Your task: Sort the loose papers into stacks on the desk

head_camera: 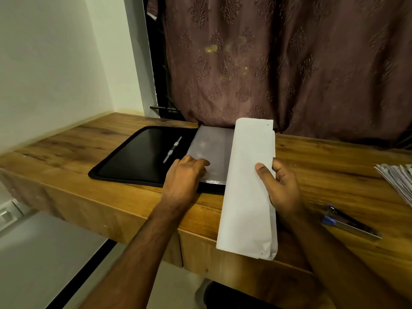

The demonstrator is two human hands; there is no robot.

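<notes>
Right hand (281, 188): fingers clasped the white paper sheaf (248, 186)
Left hand (183, 177): fingers lay flat, pressing the folder (142, 157) sleeve; worktop (323, 166) beneath

Two hands (185, 172) (278, 186), one open black folder (133, 157), one held paper sheaf (247, 188), one stapler (350, 221), one side paper stack (399, 177).

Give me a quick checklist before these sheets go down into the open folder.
1. Sheets held firmly: right hand pinches the sheets, thumb in front. Ok.
2. Folder open and flat on the desk. Ok.
3. Left hand rests on the plastic sleeve, holding it down. Ok.
4. Clip in the folder free of paper. Ok.
5. Sheet edges aligned: one juts out at the right. Not ok.
6. Which stack these belong to: print unreadable. Cannot tell.
</notes>
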